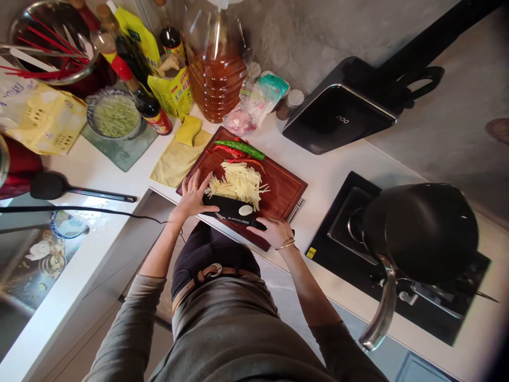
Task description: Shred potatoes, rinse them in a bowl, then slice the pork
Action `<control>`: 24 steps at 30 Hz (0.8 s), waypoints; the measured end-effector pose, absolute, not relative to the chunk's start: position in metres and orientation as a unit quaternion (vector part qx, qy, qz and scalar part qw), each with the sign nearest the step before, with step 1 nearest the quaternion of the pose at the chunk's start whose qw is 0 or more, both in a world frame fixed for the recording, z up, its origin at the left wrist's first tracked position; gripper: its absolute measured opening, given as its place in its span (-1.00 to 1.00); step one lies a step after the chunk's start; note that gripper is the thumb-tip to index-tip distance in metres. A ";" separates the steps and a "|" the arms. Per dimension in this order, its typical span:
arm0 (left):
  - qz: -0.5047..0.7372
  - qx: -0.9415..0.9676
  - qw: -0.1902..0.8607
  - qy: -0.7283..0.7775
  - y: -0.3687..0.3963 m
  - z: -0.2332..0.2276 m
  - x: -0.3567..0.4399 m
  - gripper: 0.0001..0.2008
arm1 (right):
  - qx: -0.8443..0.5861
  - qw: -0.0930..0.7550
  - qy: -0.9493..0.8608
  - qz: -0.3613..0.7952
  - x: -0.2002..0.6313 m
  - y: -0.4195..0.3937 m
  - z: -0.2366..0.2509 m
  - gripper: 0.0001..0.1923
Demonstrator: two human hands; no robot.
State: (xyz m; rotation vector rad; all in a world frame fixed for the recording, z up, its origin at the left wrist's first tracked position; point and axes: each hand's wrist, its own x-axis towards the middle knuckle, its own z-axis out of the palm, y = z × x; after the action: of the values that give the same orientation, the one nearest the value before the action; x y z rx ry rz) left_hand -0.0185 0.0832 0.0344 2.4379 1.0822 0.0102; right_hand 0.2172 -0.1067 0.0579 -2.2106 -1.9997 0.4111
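A pile of pale shredded potato (pixel 238 183) lies on a brown wooden cutting board (pixel 288 191). Along the pile's near side is a black cleaver (pixel 228 210), its broad blade face showing and a pale slice (pixel 245 210) stuck to it. My right hand (pixel 276 232) is closed around the cleaver's handle at the board's near edge. With fingers spread, my left hand (pixel 193 197) rests at the left end of the pile, its thumb along the blade. Behind the shreds are a green chili (pixel 240 149) and several red chilies (pixel 228 153).
A black pot (pixel 429 233) stands on the stove at right. Behind are a knife block (pixel 338 116), an oil jug (pixel 217 74) and sauce bottles (pixel 145 101). At left are a bowl of green shreds (pixel 115 114), a black spatula (pixel 79 190) and a sink (pixel 24 265).
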 end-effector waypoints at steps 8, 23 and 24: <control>0.073 0.858 0.196 0.468 0.105 0.021 0.008 -0.24 | -0.727 0.102 -0.671 0.105 0.226 -0.129 0.064 -0.52; 0.042 0.929 0.253 0.268 0.089 0.034 0.053 -0.70 | -0.749 0.036 -0.639 0.173 0.218 -0.136 0.060 -0.54; 0.063 0.917 0.263 0.293 0.089 0.038 0.049 -0.70 | -0.750 0.034 -0.637 0.175 0.218 -0.136 0.060 -0.54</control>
State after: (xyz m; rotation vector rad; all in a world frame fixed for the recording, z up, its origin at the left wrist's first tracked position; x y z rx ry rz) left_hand 0.0492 0.0889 0.0378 2.4811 0.7919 0.1715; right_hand 0.2176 -0.1357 0.0602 -2.3065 -1.9598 0.5393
